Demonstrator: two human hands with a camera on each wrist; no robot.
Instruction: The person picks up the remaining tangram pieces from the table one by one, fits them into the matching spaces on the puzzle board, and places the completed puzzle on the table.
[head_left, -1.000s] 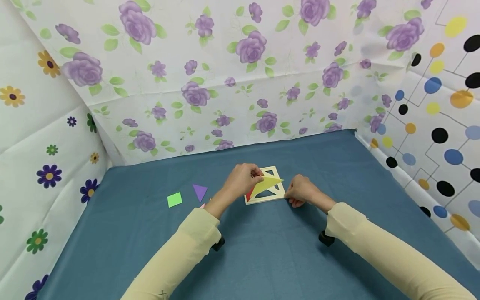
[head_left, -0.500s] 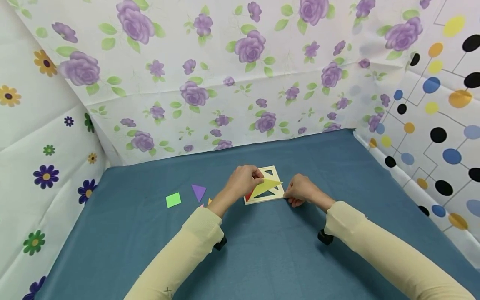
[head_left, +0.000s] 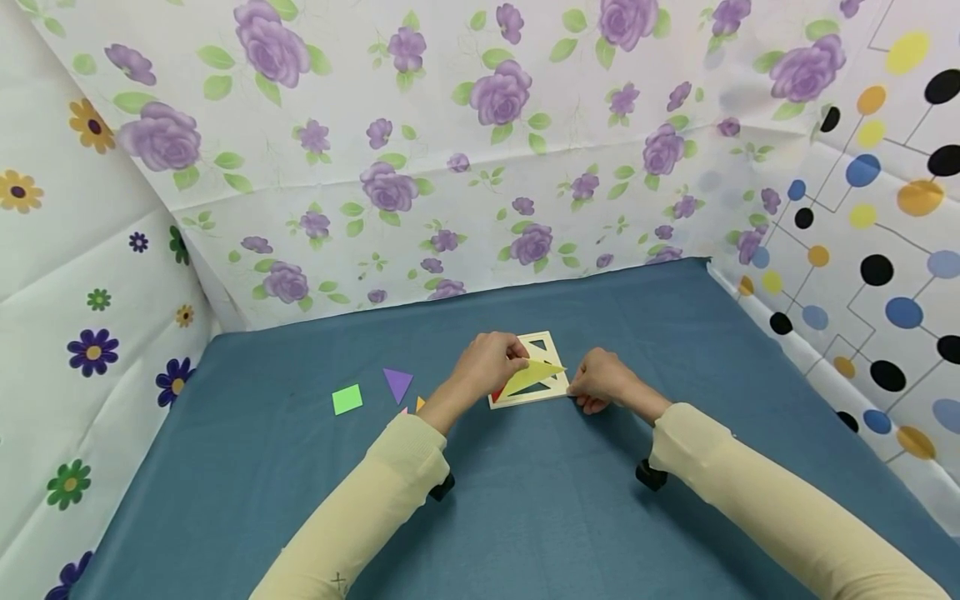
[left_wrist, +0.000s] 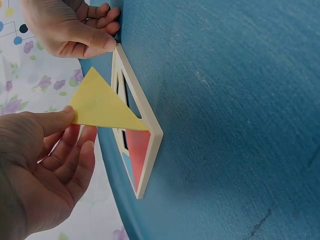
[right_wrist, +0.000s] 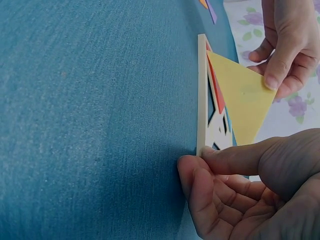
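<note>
Between thumb and fingers, my left hand (head_left: 489,360) pinches a yellow triangle (left_wrist: 102,104), held tilted over a pale wooden puzzle frame (left_wrist: 156,131). One tip of the triangle is close to the frame's near corner in the left wrist view; whether it touches I cannot tell. A red triangle (left_wrist: 138,152) lies in the frame, with a blue piece (left_wrist: 127,162) beside it. Other cut-outs show the cloth beneath. My right hand (head_left: 602,379) pinches the frame's near right corner between thumb and index finger, as the right wrist view shows.
Left of the frame on the blue cloth (head_left: 240,467) lie a green square (head_left: 347,400), a purple triangle (head_left: 398,384), an orange piece (head_left: 420,404) and a pink piece (head_left: 404,411), the last two partly behind my left forearm. Flowered and dotted sheets hang around the table.
The yellow triangle has tipped slightly lower toward the frame, with my left hand shifting very little. More of the orange piece shows beside my left forearm. My right hand stays at the corner.
</note>
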